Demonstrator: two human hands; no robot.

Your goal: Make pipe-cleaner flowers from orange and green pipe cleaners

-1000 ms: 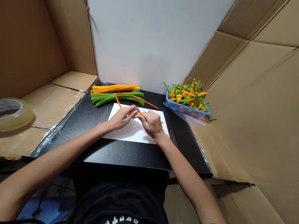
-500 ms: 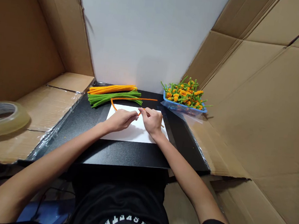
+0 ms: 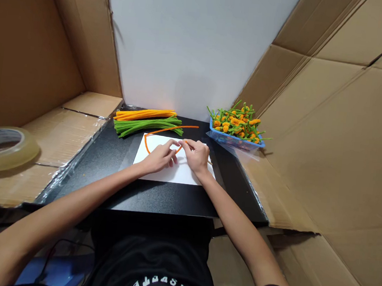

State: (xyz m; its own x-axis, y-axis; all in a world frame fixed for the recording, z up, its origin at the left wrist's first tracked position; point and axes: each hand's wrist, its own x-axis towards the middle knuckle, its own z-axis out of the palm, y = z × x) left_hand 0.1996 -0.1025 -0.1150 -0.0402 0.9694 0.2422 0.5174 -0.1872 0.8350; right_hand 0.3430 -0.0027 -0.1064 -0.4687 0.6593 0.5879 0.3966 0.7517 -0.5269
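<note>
Orange strand [image 3: 146, 144]: lay in an open bend over the white sheet [image 3: 182, 174], one end reaching beyond its far edge.
Right hand [image 3: 197, 156]: fingers pinched the orange strand above the sheet.
Left hand [image 3: 160, 158]: fingers bent and parted over the sheet; whether they gripped the strand could not be told.
Technique: good handling called for a firm right pinch, light left guidance and a loose length free of kinks.
Green bundle [image 3: 145, 126]: beyond the sheet.

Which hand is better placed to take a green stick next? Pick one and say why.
Left, I'd say. The left hand is nearer the green sticks, and its fingers look looser; the right hand seems to pinch the orange stick.
</note>
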